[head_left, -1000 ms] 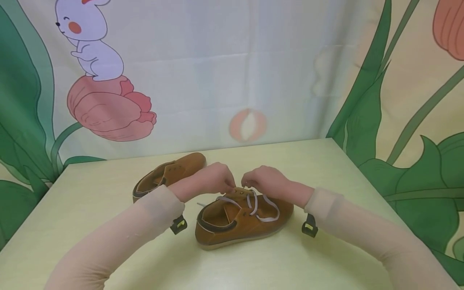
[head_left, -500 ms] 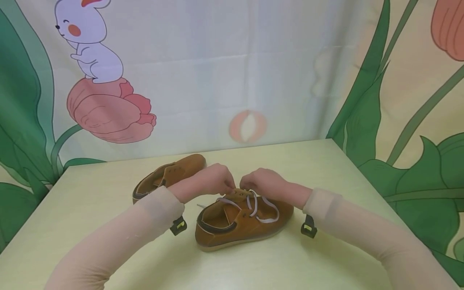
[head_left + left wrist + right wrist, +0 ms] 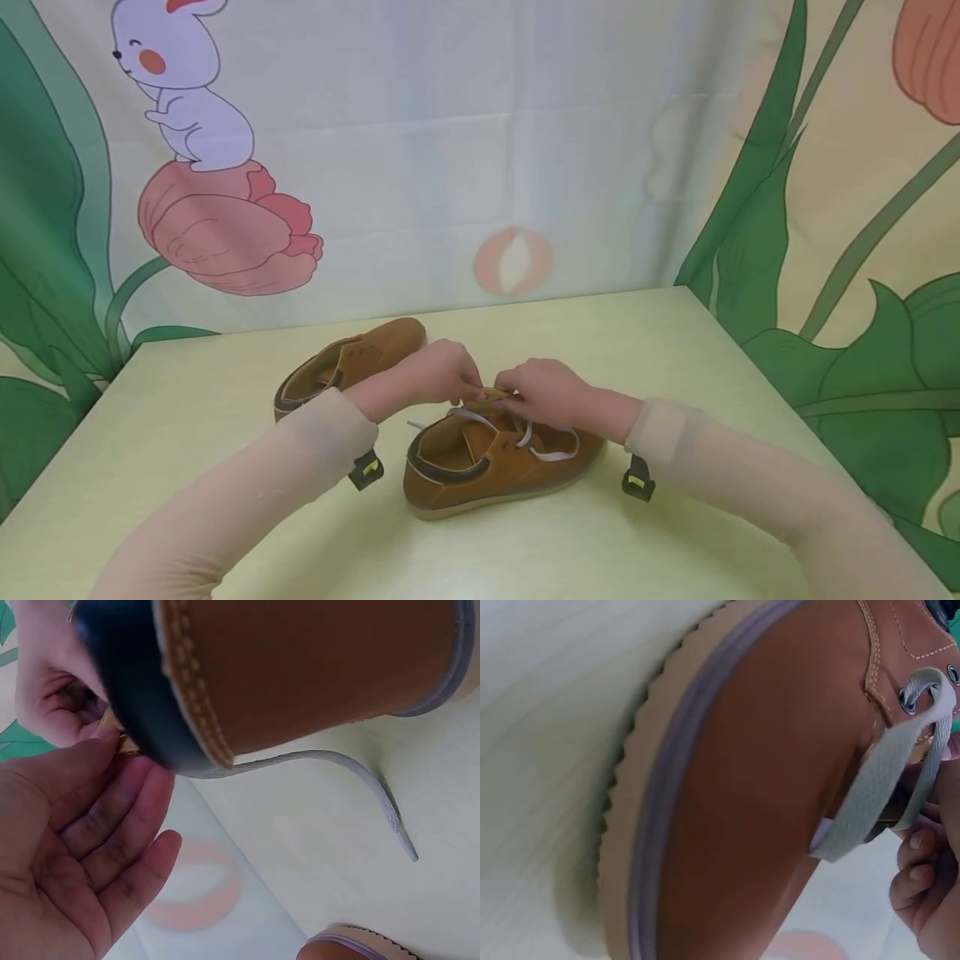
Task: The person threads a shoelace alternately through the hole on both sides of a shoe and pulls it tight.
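Hands [image 3: 438, 373] [image 3: 551, 393] on brn shoe [image 3: 498, 471], pale tbl [image 3: 525, 550], rabbit-print bkgd [image 3: 412, 167]

A brown laced shoe [image 3: 487, 482] sits on the pale table [image 3: 615, 342], its toe pointing right. The left hand [image 3: 446, 375] pinches the upper edge of this shoe's far eyelet flap; the right hand [image 3: 547, 392] meets it over the lacing, though what its fingertips hold is hidden. A loose white lace [image 3: 558, 456] loops toward the laced shoe's toe. Beyond its heel, to the left, lies a second brown shoe [image 3: 393, 337], partly behind the left forearm. Black wrist devices [image 3: 367, 471] hang at either end of the laced shoe. Behind it rises a fabric backdrop [image 3: 405, 183] with a rabbit [image 3: 206, 125] on a pink flower.
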A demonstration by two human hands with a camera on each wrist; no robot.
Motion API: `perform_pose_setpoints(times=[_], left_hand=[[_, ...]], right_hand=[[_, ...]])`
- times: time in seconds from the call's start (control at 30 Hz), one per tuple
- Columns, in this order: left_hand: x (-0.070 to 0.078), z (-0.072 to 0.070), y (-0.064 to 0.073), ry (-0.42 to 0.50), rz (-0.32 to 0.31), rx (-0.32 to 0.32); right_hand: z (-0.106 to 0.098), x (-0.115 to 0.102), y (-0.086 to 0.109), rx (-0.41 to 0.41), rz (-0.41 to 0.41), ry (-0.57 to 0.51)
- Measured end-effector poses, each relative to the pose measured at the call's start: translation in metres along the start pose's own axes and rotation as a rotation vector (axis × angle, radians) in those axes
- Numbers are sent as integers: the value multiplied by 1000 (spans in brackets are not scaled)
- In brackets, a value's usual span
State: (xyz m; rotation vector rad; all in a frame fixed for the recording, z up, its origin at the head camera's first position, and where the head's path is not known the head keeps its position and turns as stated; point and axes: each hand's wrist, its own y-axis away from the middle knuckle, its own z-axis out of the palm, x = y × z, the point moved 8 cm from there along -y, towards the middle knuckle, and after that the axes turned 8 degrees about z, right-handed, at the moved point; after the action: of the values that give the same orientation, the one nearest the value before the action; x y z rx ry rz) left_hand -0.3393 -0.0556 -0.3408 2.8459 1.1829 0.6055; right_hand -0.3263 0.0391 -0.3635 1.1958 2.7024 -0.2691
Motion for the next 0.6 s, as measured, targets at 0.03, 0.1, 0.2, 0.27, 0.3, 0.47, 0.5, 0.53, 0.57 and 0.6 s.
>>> perform_pose_setpoints(times=[0.03, 0.1, 0.2, 0.27, 0.3, 0.47, 0.5, 0.53, 0.57, 0.6], left_hand=[[1, 0, 0, 3, 17, -1], [2, 0, 2, 8, 52, -2], [4, 0, 3, 15, 100, -1], [4, 0, 3, 23, 120, 1], [4, 0, 3, 25, 127, 0], [4, 1, 3, 45, 139, -3], [3, 2, 3, 48, 139, -5], [3, 3, 3, 51, 140, -6], [2, 4, 3, 54, 140, -8], [2, 5, 3, 56, 138, -7]], right_hand=[[-1, -2, 0, 27, -10, 28], [-3, -4, 2, 72, -29, 70], [-10, -5, 4, 137, -44, 91], [-21, -6, 5, 197, -59, 79], [-28, -7, 5, 228, -64, 65], [-69, -7, 2, 365, -59, -27], [-76, -7, 1, 387, -54, -45], [-84, -7, 1, 405, -50, -56], [-90, -8, 1, 419, -48, -64], [-95, -9, 1, 425, -46, -78]])
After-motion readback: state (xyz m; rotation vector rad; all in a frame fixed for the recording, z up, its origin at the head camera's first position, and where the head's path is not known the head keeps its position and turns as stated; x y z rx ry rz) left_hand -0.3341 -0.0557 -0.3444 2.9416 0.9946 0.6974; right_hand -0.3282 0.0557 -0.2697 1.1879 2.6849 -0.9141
